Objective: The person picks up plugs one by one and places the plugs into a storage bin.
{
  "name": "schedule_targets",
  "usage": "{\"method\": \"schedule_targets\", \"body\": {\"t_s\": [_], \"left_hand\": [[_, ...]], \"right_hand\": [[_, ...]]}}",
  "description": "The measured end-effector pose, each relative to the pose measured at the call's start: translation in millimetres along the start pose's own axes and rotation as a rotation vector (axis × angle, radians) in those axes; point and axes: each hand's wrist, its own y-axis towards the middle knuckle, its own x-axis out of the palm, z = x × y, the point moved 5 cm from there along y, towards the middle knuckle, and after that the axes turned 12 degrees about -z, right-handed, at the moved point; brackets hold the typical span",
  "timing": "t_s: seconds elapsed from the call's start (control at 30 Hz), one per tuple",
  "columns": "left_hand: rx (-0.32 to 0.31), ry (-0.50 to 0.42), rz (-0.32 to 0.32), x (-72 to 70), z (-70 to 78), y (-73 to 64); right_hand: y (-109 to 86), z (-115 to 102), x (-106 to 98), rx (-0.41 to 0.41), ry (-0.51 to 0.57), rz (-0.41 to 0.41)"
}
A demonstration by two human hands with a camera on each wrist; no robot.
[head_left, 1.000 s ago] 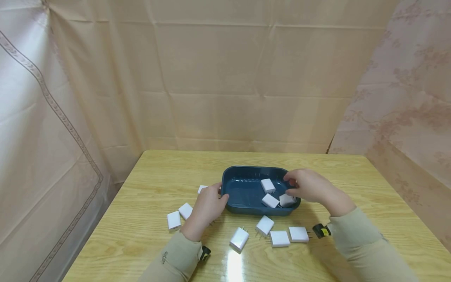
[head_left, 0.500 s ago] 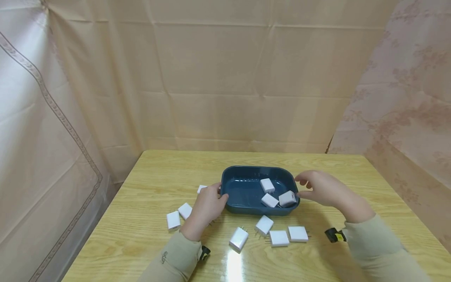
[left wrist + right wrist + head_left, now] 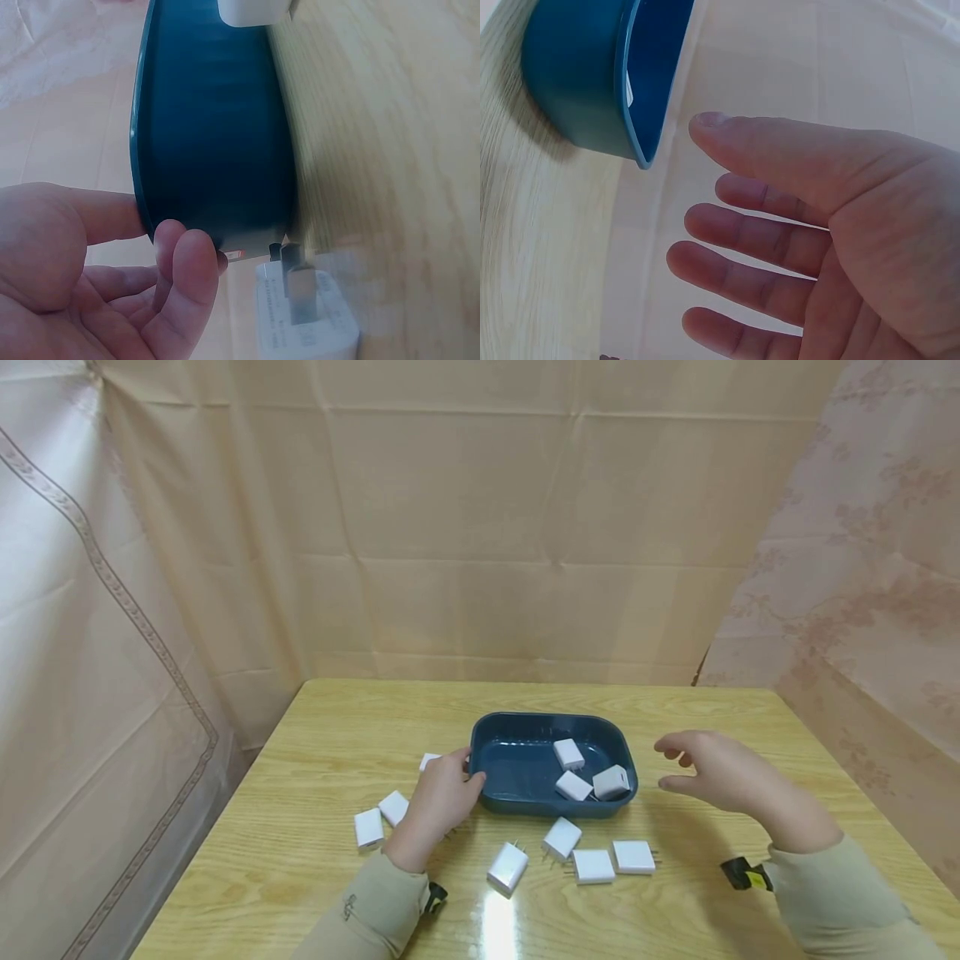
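A dark blue rectangular dish (image 3: 517,777) stands on the table. Inside it, towards its right end, lie three white plug-in chargers, one with its port end (image 3: 611,782) facing right. My left hand (image 3: 442,797) grips the dish's left end, thumb at the rim; in the left wrist view the fingers (image 3: 195,262) bend against the dish's outer wall (image 3: 217,127). Right of the dish, my right hand (image 3: 720,772) hovers apart from it, holding nothing. Its fingers and thumb (image 3: 765,150) are loosely extended in the right wrist view.
On the wooden table (image 3: 375,718), several more white chargers lie in front of the dish, one charger (image 3: 507,868) nearest me. Others, such as a charger (image 3: 369,828), lie around my left hand. Beige cloth (image 3: 480,527) hangs behind the table.
My right hand has let go of a charger in the dish's right end and drawn away to the right. The left hand and the dish have stayed put.
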Motion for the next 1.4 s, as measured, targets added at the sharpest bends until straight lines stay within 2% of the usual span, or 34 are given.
{"method": "schedule_targets", "body": {"t_s": [0.4,0.67,0.93,1.4], "left_hand": [[-0.005,0.007,-0.001,-0.8,0.5,-2.0],[0.003,0.007,-0.001,-0.8,1.3,-2.4],[0.000,0.000,-0.004,-0.8,0.9,-2.1],[0.003,0.004,-0.002,-1.3,1.8,-1.8]], "right_hand": [[-3.8,-4,0,-0.028,-0.017,0.004],[-7.5,-10,10,-0.046,-0.014,-0.017],[-10.5,-13,24,-0.040,-0.002,-0.063],[-13.6,-13,47,-0.044,0.082,-0.179]]}}
